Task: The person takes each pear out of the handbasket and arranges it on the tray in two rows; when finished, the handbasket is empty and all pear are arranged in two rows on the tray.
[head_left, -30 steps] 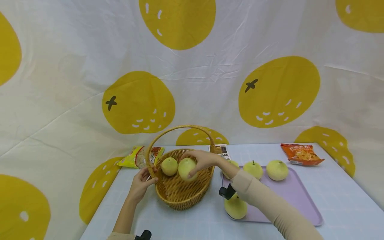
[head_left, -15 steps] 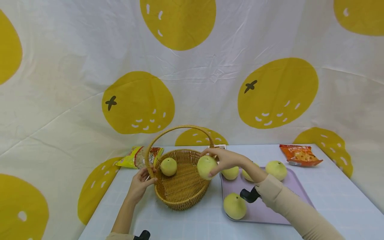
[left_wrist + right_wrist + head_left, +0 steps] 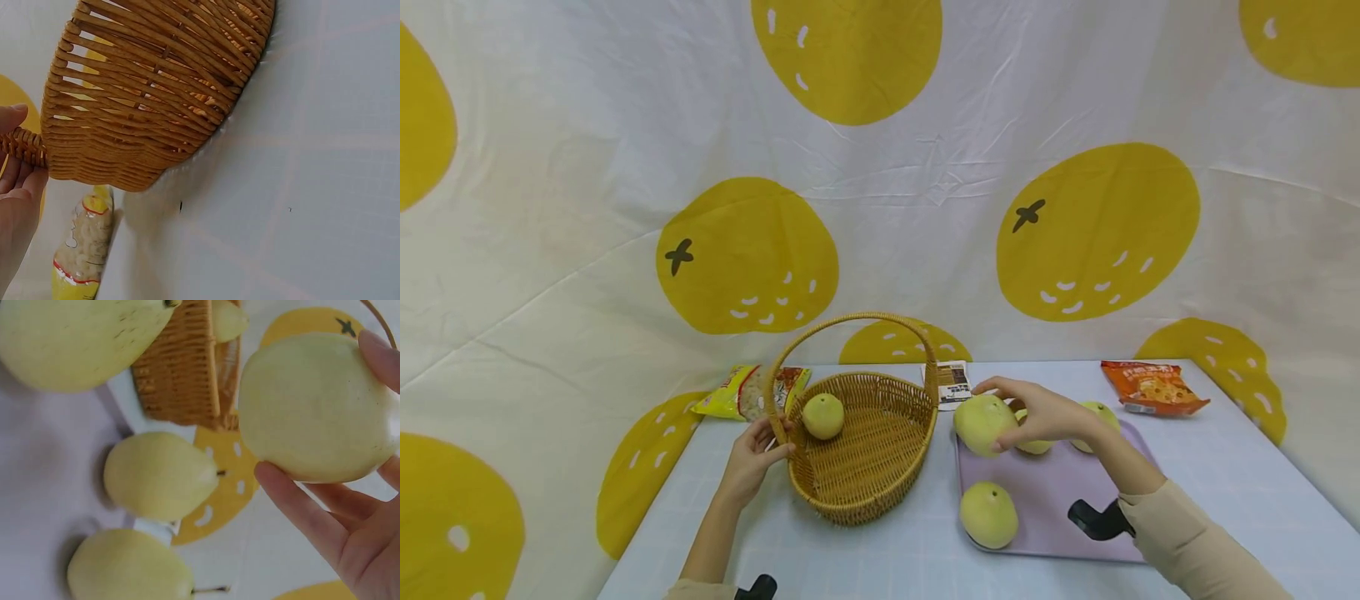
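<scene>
In the head view, my right hand [image 3: 1041, 412] grips a pale yellow-green pear [image 3: 983, 425] above the back left corner of the lilac tray [image 3: 1060, 517]. Thumb and fingertips hold that pear's sides in the right wrist view, clear of the pears [image 3: 159, 478] on the tray. One pear [image 3: 989, 515] sits at the tray's front left; others stand along its back, partly hidden. My left hand [image 3: 748, 462] pinches the base of the handle of a wicker basket [image 3: 853, 508], whose outer wall [image 3: 150, 94] fills the left wrist view. A single pear [image 3: 823, 416] lies inside the basket.
Behind the basket on the left lies a yellow snack bag [image 3: 737, 396]. An orange snack bag [image 3: 1156, 387] rests at the back right. A printed packet [image 3: 953, 383] lies between basket and tray. A fruit-patterned cloth [image 3: 917, 233] hangs behind the table.
My right hand has carried the pear out of the basket and rightward over the tray. The left hand stays on the handle, and the basket has not moved.
</scene>
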Available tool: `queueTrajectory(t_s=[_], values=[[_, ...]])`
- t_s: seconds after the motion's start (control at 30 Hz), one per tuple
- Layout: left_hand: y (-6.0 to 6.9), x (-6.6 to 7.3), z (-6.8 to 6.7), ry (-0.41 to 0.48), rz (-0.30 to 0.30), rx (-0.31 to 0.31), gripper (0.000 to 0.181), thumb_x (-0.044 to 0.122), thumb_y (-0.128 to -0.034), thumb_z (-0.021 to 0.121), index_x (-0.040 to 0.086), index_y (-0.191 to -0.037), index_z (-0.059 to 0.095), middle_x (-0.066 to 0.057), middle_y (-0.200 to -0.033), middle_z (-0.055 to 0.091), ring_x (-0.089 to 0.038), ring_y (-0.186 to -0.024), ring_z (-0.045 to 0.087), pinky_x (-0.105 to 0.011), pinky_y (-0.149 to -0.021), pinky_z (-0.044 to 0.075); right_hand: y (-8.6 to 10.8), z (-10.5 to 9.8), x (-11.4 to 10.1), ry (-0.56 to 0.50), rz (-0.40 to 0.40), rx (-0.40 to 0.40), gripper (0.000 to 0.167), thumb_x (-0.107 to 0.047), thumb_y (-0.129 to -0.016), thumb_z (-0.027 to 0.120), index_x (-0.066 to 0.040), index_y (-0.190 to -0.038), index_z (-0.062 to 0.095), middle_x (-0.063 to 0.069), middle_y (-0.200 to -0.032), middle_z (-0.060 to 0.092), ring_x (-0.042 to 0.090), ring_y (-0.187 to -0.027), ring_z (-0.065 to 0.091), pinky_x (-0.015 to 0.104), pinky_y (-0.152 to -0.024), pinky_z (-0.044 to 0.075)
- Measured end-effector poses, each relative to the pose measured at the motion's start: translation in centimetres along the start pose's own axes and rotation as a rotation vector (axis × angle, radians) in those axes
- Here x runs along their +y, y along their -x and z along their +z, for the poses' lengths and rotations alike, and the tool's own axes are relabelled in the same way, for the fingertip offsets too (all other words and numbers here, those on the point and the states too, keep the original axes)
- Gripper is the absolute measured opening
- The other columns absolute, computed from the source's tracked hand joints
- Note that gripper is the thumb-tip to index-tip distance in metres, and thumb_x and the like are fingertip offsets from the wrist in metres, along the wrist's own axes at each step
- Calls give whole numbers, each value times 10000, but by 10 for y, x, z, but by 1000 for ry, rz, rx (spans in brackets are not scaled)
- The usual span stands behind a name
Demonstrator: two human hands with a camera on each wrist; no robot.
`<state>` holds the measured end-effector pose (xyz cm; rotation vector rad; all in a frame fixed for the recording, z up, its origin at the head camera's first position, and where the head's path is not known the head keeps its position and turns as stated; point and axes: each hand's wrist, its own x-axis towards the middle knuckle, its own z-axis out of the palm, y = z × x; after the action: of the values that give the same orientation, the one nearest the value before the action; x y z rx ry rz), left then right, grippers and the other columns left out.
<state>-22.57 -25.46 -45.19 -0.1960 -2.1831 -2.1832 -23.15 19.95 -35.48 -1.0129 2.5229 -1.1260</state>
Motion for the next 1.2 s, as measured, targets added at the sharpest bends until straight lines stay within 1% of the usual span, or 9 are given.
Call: queueTrajectory(t_s=[0.27,0.5,0.6,0.67,0.73,0.87,0.97,1.13,1.2], values=[[0,1,0,6,2,3,637,-102,-798,656,-123,-1349,337,-245,-1255,499,-111,-1119,532,-193,-903,492,38,-7,12,-40,52,46,641,-215,-756,787,-63,-1289,465,218,-1252,513,364,-1036,561,351,-772,532],[-1,-1,0,16,21,7,598,-112,-790,660,-96,-1317,377,-240,-1235,516,-161,-1141,526,-202,-901,497,68,-7,21,-14,93,94,628,-204,-757,783,-41,-1278,472,286,-1279,467,437,-1033,557,481,-779,540],[-1,-2,0,17,22,13,572,-115,-787,661,-66,-1297,407,-234,-1227,525,-138,-1129,533,-199,-899,497,79,-4,29,1,87,112,609,-194,-762,778,-40,-1271,482,285,-1284,449,443,-1060,538,428,-771,546],[-1,-2,0,18,26,14,559,-115,-786,662,-58,-1286,418,-231,-1220,531,-136,-1124,536,-199,-900,496,85,-1,35,-2,72,126,606,-178,-763,777,-17,-1269,485,269,-1277,455,377,-1084,532,365,-767,546],[-1,-2,0,21,29,12,558,-117,-787,659,-62,-1286,416,-221,-1216,537,-141,-1124,536,-202,-902,496,90,3,40,-4,56,137,610,-163,-765,774,12,-1270,482,256,-1263,473,242,-1101,529,303,-758,537],[-1,-2,0,21,33,8,562,-120,-790,654,-78,-1291,402,-201,-1210,547,-149,-1126,536,-206,-898,500,98,11,50,-22,25,151,603,-143,-761,775,38,-1258,485,247,-1229,510,-1,-1021,508,249,-727,522],[-1,-1,0,18,28,12,557,-118,-791,655,-62,-1289,412,-209,-1216,542,-142,-1125,536,-204,-893,502,101,17,57,-42,15,147,595,-135,-756,776,40,-1248,490,260,-1217,517,-32,-1014,503,254,-718,524],[0,-1,1,21,25,17,549,-125,-790,652,-55,-1284,422,-255,-1237,511,-144,-1119,538,-210,-883,509,104,27,64,-89,47,125,624,-133,-757,770,58,-1268,466,282,-1244,492,-54,-1047,480,256,-741,529],[0,-1,1,18,24,16,553,-123,-793,651,-65,-1289,413,-259,-1241,507,-137,-1118,539,-209,-889,506,106,31,65,-97,57,123,629,-136,-759,768,56,-1272,460,239,-1254,502,-55,-1049,478,252,-743,525]])
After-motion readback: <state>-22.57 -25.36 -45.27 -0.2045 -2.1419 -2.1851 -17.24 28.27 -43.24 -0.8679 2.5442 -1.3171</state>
